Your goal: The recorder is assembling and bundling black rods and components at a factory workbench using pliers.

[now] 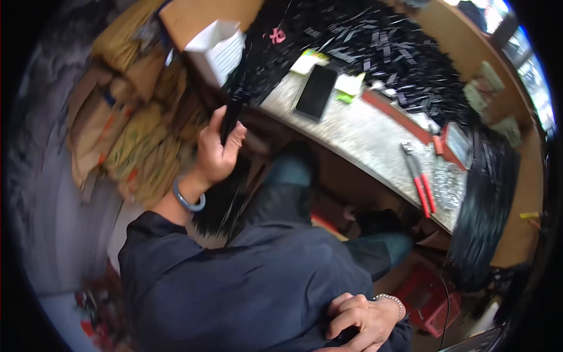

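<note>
My left hand (217, 154), with a blue-grey bangle at its wrist, is beyond the table's near left corner. Its thumb and fingers close around a bundle of thin black strips (233, 112), blurred where it meets the heap on the table. More long black strips (220, 208) hang below that hand. Down by my right side, close against my dark clothing, is my right hand (365, 321), wearing a beaded bracelet. Its fingers are curled, with a dark patch under them; what they hold, if anything, I cannot make out.
The table (363, 138) bears a big heap of black strips (375, 47), a phone (316, 91), red-handled pliers (420, 182) and a white box (217, 50). Brown sacks (135, 135) lie left. A red basket (425, 299) stands low right. Black strips (484, 205) overhang the right end.
</note>
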Motion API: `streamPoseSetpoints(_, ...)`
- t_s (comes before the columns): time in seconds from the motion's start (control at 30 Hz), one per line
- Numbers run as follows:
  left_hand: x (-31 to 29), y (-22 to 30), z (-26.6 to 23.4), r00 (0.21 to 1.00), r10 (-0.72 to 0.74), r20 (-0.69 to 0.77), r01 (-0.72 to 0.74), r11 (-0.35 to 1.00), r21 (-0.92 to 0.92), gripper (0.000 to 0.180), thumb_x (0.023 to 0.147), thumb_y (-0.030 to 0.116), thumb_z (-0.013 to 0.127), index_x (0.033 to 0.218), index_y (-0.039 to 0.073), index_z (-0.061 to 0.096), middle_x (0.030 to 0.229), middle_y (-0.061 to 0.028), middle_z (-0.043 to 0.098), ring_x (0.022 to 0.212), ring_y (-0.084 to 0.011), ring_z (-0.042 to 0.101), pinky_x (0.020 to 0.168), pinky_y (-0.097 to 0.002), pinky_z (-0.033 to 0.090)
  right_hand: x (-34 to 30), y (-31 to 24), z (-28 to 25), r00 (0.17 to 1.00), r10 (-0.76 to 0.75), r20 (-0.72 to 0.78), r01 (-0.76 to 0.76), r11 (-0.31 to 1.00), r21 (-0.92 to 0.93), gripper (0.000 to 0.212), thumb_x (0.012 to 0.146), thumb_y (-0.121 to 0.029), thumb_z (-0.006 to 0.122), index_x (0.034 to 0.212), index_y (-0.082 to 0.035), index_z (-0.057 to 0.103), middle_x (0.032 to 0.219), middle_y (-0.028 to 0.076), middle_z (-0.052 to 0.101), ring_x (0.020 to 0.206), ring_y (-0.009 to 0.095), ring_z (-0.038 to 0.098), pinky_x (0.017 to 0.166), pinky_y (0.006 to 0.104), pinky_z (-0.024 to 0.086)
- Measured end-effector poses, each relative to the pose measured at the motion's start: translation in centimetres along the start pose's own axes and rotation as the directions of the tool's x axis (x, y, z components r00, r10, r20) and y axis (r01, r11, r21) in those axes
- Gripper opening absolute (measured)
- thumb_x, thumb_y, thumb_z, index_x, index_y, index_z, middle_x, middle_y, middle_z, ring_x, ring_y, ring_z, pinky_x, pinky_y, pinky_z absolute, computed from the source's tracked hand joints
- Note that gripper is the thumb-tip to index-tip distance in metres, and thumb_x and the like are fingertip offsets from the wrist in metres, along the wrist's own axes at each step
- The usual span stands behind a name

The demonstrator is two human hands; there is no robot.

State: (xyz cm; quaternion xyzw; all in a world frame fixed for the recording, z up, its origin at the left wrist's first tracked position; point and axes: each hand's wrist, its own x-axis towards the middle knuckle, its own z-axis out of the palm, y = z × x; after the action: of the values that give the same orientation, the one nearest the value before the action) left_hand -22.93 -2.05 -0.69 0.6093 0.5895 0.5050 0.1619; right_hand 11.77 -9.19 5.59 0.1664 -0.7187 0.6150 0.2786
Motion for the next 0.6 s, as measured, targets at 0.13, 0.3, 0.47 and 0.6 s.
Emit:
streamPoseSetpoints(0.13,-11.9,-11.0,-5.1,0.973,-0.177,-0.15,0.216,0.929,0.302,0.035,0.092,0.019,0.057,0.117,-0.003,0.049,0.087,-0.0211,0.065,0.075,-0.0391,0.064,0.066,-0.0409,0.05,0.5,1.3,-0.6,0.996,0.018,0.089,-0.027,0.994,0.102,0.034,0.087,-0.047,0.06,0.073,-0.016,0.063,0.099,0.011,0.054,0.076,0.029,0.045,0.068,0.0426,0.036)
streamPoseSetpoints(0.3,-33.0,-17.5,-3.3,0.842,-0.53,-0.103,0.509,0.717,0.476,0.046,0.092,0.027,0.054,0.126,-0.001,0.043,0.099,-0.0314,0.06,0.087,-0.0493,0.058,0.073,-0.0514,0.048,1.6,2.5,-0.3,0.986,0.087,0.142,-0.104,0.987,0.123,0.031,0.088,-0.04,0.06,0.067,-0.016,0.059,0.1,0.011,0.055,0.077,0.029,0.044,0.07,0.0427,0.036)
streamPoseSetpoints(0.47,-38.6,-21.9,-3.7,0.633,-0.774,0.019,0.608,0.511,0.608,0.073,0.086,0.031,0.064,0.142,0.005,0.025,0.115,-0.0328,0.054,0.099,-0.0481,0.056,0.082,-0.0505,0.047,2.6,3.3,-0.1,0.989,0.081,0.126,-0.093,0.991,0.091,0.03,0.089,-0.038,0.057,0.068,-0.016,0.06,0.103,0.012,0.055,0.082,0.029,0.044,0.073,0.0429,0.036)
streamPoseSetpoints(0.6,-30.0,-23.4,-3.9,0.776,-0.627,-0.062,0.389,0.399,0.831,0.091,0.08,0.035,0.071,0.147,0.01,0.015,0.12,-0.023,0.051,0.112,-0.0409,0.048,0.093,-0.0446,0.042,3.5,3.1,0.3,0.987,0.112,0.113,-0.123,0.988,0.095,0.028,0.088,-0.036,0.059,0.068,-0.016,0.058,0.105,0.013,0.054,0.084,0.03,0.043,0.076,0.0445,0.036)
